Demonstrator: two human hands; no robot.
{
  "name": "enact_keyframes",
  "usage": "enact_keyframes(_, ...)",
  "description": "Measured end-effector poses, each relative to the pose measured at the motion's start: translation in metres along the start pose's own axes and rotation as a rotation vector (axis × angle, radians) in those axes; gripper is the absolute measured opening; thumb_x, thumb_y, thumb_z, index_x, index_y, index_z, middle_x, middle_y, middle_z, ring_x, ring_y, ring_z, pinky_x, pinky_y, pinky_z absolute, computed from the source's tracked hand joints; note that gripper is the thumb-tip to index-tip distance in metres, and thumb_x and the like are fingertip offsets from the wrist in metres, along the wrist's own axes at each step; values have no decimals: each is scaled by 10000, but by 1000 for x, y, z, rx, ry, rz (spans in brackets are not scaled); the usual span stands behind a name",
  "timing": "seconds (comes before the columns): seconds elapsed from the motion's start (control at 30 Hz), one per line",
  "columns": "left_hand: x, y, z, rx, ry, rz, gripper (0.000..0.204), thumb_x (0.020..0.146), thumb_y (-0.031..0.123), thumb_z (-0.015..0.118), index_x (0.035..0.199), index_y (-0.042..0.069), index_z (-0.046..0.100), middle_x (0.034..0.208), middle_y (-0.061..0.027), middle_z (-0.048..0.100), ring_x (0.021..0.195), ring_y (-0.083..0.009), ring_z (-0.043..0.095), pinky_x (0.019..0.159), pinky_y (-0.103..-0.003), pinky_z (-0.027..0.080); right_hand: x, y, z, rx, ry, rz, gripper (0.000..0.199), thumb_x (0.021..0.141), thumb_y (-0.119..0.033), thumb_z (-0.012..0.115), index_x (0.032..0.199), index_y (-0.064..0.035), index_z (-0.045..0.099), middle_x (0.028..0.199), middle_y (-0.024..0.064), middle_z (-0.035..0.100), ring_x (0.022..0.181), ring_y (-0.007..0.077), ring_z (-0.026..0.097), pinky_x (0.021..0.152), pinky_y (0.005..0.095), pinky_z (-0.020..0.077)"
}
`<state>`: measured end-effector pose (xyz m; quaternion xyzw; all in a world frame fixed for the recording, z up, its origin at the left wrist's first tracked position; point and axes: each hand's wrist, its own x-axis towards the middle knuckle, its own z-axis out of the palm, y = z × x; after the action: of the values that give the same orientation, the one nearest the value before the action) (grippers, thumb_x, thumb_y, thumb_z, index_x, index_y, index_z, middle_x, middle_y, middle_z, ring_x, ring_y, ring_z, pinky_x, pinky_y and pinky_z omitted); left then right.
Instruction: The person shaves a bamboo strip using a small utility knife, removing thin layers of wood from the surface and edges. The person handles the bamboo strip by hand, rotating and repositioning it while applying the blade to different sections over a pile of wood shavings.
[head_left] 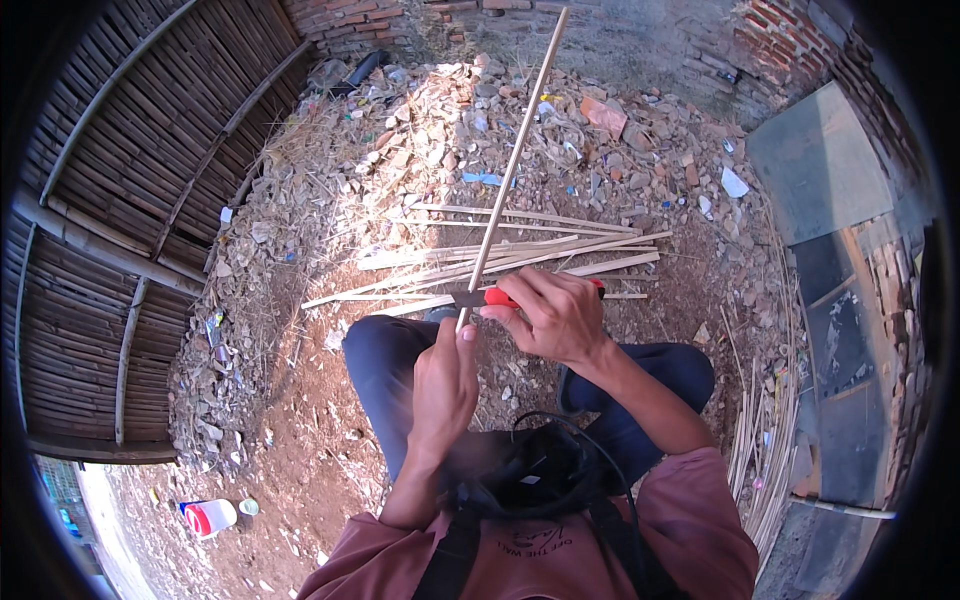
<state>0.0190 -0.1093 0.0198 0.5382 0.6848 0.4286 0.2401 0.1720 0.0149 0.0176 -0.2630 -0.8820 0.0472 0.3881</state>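
My left hand (445, 385) pinches the lower end of a long, thin, pale wooden strip (516, 158), which slants up and away from me. My right hand (555, 312) is wrapped around a red-handled, dark-bladed knife (496, 297), its blade across the strip just above my left thumb. More pale, flat strips (625, 262) lie crisscrossed on the ground beyond.

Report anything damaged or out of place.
The rubble beyond the strips looks messy: broken pieces strewn about. The strips lie crisscrossed, not neatly stacked. Nothing looks odd at the left hand, holding one strip, or right hand, holding a knife.
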Motion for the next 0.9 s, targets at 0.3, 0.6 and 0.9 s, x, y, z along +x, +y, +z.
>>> enact_keyframes(0.3, -20, -4, 0, 102, -90, -61, 256, 1135, 219, 483, 997, 4, 504, 670, -270, 572, 674, -518, 607, 593, -576, 424, 15, 35, -20, -51, 78, 206, 296, 1005, -418, 698, 959, -127, 711, 833, 42, 736, 645, 265, 714, 543, 383, 515)
enact_keyframes(0.6, -72, -27, -4, 157, -333, -193, 313, 1146, 308, 431, 1062, 26, 536, 774, -302, 645, 810, -553, 632, 700, -612, 446, 27, 157, -58, 48, 350, 714, 502, 1092, -537, 525, 994, -93, 739, 783, 38, 696, 670, 225, 665, 611, 408, 487)
enact_keyframes(0.9, -45, -12, -17, -62, -120, -135, 376, 1147, 290, 456, 1104, -9, 681, 715, -114, 583, 670, -191, 551, 667, -369, 454, 36, 80, -62, 927, -48, 897, 481, 1112, -469, 520, 1311, -46, 634, 706, -95, 378, 560, 1, 323, 489, 205, 231)
